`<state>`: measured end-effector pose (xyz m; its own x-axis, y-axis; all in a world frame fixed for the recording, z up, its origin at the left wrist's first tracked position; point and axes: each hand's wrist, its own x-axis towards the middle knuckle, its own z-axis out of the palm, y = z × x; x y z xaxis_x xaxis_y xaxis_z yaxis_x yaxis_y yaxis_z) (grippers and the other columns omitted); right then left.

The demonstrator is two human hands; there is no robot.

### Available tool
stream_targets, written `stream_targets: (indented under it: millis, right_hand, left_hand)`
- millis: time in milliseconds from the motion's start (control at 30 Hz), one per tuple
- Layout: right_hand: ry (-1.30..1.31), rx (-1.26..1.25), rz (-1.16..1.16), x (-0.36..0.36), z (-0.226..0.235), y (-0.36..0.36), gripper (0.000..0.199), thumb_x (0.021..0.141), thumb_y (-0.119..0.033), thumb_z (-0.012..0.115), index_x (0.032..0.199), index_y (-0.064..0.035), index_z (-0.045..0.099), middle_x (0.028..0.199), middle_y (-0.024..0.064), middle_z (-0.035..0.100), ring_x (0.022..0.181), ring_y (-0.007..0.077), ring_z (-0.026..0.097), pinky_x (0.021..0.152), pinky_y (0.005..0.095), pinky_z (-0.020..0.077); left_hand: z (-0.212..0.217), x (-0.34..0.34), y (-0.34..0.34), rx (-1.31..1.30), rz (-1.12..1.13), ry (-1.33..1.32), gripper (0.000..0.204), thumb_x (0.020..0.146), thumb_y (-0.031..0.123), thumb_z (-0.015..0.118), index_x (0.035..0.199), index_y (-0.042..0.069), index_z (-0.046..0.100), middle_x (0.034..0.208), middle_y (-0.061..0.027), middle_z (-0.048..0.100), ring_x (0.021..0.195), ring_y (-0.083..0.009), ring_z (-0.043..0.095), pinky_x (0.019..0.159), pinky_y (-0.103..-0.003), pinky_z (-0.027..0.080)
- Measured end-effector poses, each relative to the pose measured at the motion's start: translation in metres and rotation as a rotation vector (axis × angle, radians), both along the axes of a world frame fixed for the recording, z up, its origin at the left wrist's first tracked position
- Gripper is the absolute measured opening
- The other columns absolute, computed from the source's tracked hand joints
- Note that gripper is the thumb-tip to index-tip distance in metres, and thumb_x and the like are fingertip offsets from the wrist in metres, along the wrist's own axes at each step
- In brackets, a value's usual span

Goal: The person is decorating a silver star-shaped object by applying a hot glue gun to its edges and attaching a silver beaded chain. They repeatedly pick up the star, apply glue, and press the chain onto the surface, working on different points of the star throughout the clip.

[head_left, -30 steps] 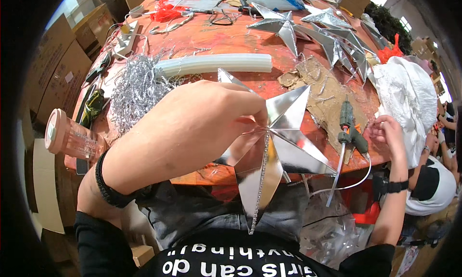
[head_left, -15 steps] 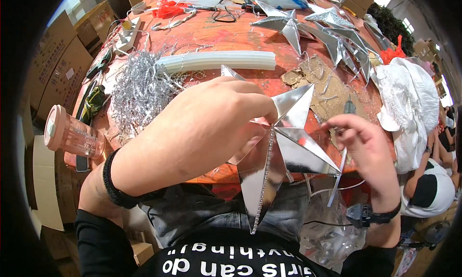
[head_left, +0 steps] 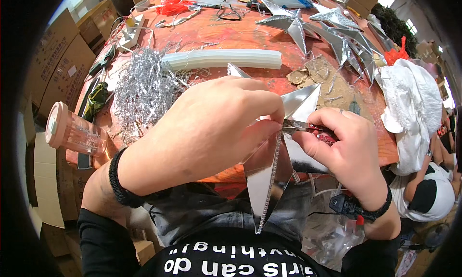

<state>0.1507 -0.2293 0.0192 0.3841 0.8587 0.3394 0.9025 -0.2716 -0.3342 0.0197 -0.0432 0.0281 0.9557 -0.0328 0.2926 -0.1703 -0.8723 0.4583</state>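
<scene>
A mirror-silver, five-pointed star (head_left: 262, 181) with raised faces and a sparkling beaded trim along its ridge is in front of me, one point hanging toward my lap. My left hand (head_left: 216, 116) is closed, thumb and fingers pinching at the star's centre. Whether a trim end is also in that pinch is hidden. From the right, my right hand (head_left: 344, 142) grips small scissors (head_left: 301, 127) with dark red handles. Their metal blades reach the left fingertips over the star's middle.
Shredded silver tinsel (head_left: 147, 87) lies at the left beside a pink lidded cup (head_left: 77, 132). Behind my hands are translucent sticks (head_left: 221, 59). Torn cardboard (head_left: 332, 80), more silver stars (head_left: 293, 24) and white cloth (head_left: 411, 101) lie right. A power strip (head_left: 132, 34) sits far left.
My right hand has moved left to the star's centre, and the scissors now show in it. My left hand keeps its pinch, shifted slightly right in the picture along with the table.
</scene>
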Motion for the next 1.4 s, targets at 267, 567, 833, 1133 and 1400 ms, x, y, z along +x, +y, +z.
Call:
stream_targets:
  millis: [267,567,833,1133,1400]
  right_hand:
    - [-0.113,0.016,-0.019,-0.006,-0.002,0.002,0.026,0.071,-0.031,0.074,0.075,-0.0093,0.060,0.061,0.0070,0.056,0.058,0.0254,0.058,0.051,0.0371,0.0428]
    - [-0.160,0.071,-0.022,-0.008,-0.005,0.003,0.026,0.069,-0.030,0.075,0.071,-0.0098,0.059,0.057,0.0052,0.054,0.054,0.0230,0.057,0.048,0.0352,0.0414]
    - [-0.163,0.093,-0.052,-0.005,-0.010,0.003,0.024,0.073,-0.030,0.073,0.073,-0.0099,0.059,0.058,0.0057,0.054,0.055,0.0232,0.057,0.049,0.0359,0.0417]
    - [0.300,0.247,-0.491,0.088,-0.011,-0.077,0.027,0.090,-0.027,0.062,0.091,-0.0007,0.060,0.072,-0.0006,0.054,0.069,0.0070,0.047,0.063,0.0232,0.0394]
    - [0.212,-0.143,-0.430,0.119,-0.039,-0.123,0.038,0.076,-0.019,0.074,0.104,0.0013,0.060,0.090,0.0052,0.056,0.084,0.0161,0.054,0.076,0.0273,0.0425]
  left_hand:
    - [-0.011,0.007,0.000,0.177,-0.050,-0.161,0.012,0.076,0.009,0.066,0.084,0.005,0.058,0.083,-0.0074,0.060,0.075,-0.0275,0.060,0.066,-0.037,0.049]
    - [-0.019,0.008,0.002,0.449,-0.098,-0.260,0.019,0.074,0.014,0.065,0.089,0.007,0.057,0.088,-0.0035,0.056,0.070,-0.0193,0.060,0.058,-0.030,0.050]
    - [-0.019,0.010,0.002,0.333,-0.026,-0.242,0.013,0.077,0.010,0.062,0.088,0.006,0.056,0.088,-0.0074,0.057,0.069,-0.0227,0.061,0.058,-0.031,0.050]
    - [-0.022,-0.026,0.042,0.086,0.409,-0.227,0.005,0.088,0.003,0.049,0.091,0.000,0.051,0.088,-0.0165,0.057,0.080,-0.0337,0.057,0.070,-0.040,0.045]
    - [-0.016,-0.052,0.037,-0.050,0.222,0.099,0.032,0.082,-0.007,0.048,0.111,0.003,0.055,0.110,-0.0134,0.051,0.094,-0.0240,0.054,0.084,-0.032,0.045]
